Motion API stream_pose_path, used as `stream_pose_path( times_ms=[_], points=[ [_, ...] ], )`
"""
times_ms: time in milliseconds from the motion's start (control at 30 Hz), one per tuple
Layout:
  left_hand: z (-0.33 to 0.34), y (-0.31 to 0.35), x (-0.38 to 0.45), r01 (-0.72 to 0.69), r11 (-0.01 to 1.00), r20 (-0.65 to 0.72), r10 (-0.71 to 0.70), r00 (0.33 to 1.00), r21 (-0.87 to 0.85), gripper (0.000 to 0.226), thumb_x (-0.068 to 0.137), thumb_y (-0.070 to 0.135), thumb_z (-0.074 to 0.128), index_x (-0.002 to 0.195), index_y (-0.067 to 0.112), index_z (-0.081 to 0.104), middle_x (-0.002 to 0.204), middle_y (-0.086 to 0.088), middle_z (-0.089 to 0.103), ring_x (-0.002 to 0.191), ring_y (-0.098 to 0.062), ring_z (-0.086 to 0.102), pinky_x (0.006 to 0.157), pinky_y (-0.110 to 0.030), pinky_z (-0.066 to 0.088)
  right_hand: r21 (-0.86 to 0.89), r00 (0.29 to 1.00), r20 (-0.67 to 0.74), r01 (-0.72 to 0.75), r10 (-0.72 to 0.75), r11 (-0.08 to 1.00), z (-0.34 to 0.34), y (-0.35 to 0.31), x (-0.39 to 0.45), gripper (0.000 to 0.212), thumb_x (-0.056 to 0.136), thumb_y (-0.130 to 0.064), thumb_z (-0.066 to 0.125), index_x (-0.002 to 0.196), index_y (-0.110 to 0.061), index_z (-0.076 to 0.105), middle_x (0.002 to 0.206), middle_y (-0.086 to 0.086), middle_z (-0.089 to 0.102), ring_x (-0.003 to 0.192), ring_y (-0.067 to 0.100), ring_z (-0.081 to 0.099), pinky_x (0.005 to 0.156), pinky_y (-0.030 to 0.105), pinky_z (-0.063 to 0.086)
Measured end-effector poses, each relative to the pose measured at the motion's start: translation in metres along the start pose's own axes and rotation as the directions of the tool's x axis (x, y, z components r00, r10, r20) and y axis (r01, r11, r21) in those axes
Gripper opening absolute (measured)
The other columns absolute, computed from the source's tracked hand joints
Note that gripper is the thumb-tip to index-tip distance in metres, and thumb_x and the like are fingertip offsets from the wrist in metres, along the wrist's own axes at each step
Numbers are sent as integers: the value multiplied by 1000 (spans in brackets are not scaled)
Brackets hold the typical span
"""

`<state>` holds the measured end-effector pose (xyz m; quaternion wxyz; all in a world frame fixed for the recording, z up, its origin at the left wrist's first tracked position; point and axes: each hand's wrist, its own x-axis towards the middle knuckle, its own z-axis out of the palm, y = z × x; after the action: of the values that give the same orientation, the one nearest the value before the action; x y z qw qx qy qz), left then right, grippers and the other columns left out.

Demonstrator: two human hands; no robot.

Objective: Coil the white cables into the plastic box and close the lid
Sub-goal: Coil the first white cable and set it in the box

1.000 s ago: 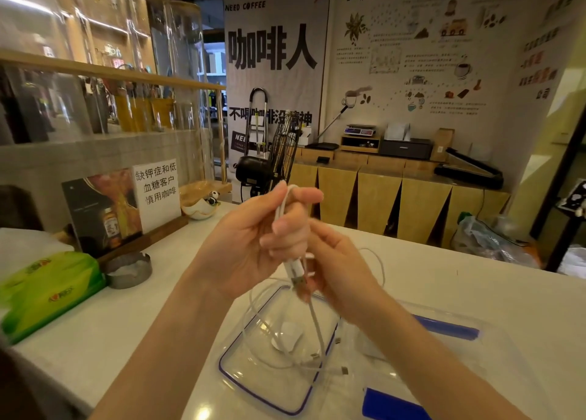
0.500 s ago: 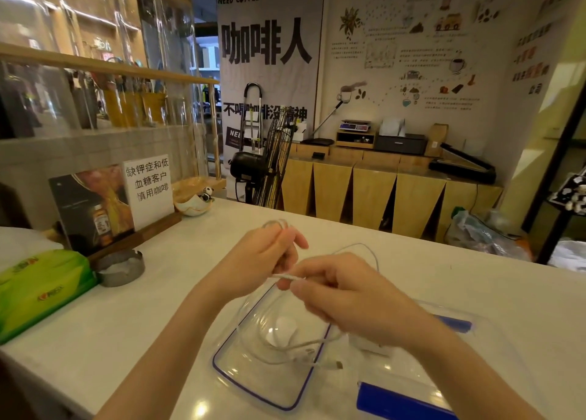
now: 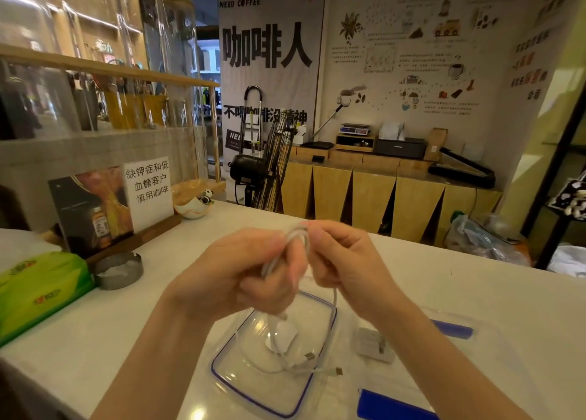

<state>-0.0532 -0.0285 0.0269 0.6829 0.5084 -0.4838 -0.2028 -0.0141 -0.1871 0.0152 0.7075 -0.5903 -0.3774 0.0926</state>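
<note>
A white cable [image 3: 298, 236] is looped between my two hands, raised above the counter. My left hand [image 3: 241, 277] grips the folded strands and my right hand [image 3: 345, 261] pinches the loop's top. The cable's free end hangs down into the clear plastic box [image 3: 228, 369] with a blue rim. Its plugs [image 3: 337, 371] lie there beside a white round piece [image 3: 283, 335]. The clear lid [image 3: 494, 356] with blue clips [image 3: 390, 405] lies to the right of the box, with a white charger [image 3: 374, 343] on it.
A green tissue pack [image 3: 35, 292] and a metal ashtray [image 3: 119, 270] sit at the left. A wooden sign holder [image 3: 111, 204] and a small panda dish [image 3: 193, 205] stand behind them. The white counter [image 3: 475, 292] stretches to the right.
Both hands rose and closed together, gathering the cable into a tighter loop. Earlier the hands were lower and held a strand stretched between them.
</note>
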Motion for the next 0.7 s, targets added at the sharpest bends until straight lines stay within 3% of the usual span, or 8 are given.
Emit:
stream_pose_path(
  times_ms=[67, 133, 233, 400, 600, 700],
  points=[
    [-1, -2, 10, -135, 974, -32, 131, 991, -180, 30, 97, 21, 33, 88, 4, 56, 52, 5, 37, 44, -9, 33, 45, -20, 29, 60, 998, 9, -62, 61, 996, 9, 8, -2, 23, 81, -36, 49, 88, -26, 69, 47, -4, 46, 37, 7, 32, 37, 18, 25],
    [-4, -4, 18, -224, 941, -139, 193, 971, -253, 29, 97, 19, 32, 94, -1, 53, 51, 4, 46, 44, -10, 35, 47, -19, 36, 69, 991, 8, -131, 131, 989, 16, 12, -5, 27, 87, -38, 43, 94, -26, 66, 50, -1, 48, 36, 7, 35, 36, 17, 29],
    [-9, -9, 24, -293, 937, -326, 222, 919, -188, 34, 94, 20, 31, 98, 1, 59, 53, 4, 58, 42, -5, 43, 47, -17, 44, 42, 983, 22, -181, 180, 983, 20, 15, -10, 28, 92, -39, 36, 99, -27, 60, 52, -1, 54, 36, 10, 36, 37, 18, 31],
    [-11, -13, 38, -256, 966, -639, 222, 737, 39, 30, 88, 23, 33, 89, 5, 57, 44, 6, 51, 36, -3, 38, 38, -14, 38, -76, 969, 56, -236, 241, 969, 20, 20, -22, 24, 92, -41, 34, 99, -37, 57, 60, 0, 56, 40, 10, 38, 42, 24, 31],
    [-26, -11, 44, -243, 970, -743, 182, 644, 27, 32, 97, 19, 26, 90, 6, 54, 46, 7, 48, 37, -2, 35, 38, -13, 35, -286, 943, 110, -272, 314, 919, 18, 24, -33, 32, 98, -28, 31, 116, -53, 39, 66, 2, 56, 47, 12, 43, 46, 20, 40],
    [-32, -10, 43, -317, 945, -795, 127, 592, -85, 32, 98, 21, 25, 94, 6, 54, 48, 8, 48, 39, -1, 38, 40, -12, 36, -379, 925, 107, -301, 364, 875, 16, 24, -34, 35, 98, -30, 30, 127, -49, 33, 67, 1, 55, 46, 6, 46, 46, 16, 43]
  ],
)
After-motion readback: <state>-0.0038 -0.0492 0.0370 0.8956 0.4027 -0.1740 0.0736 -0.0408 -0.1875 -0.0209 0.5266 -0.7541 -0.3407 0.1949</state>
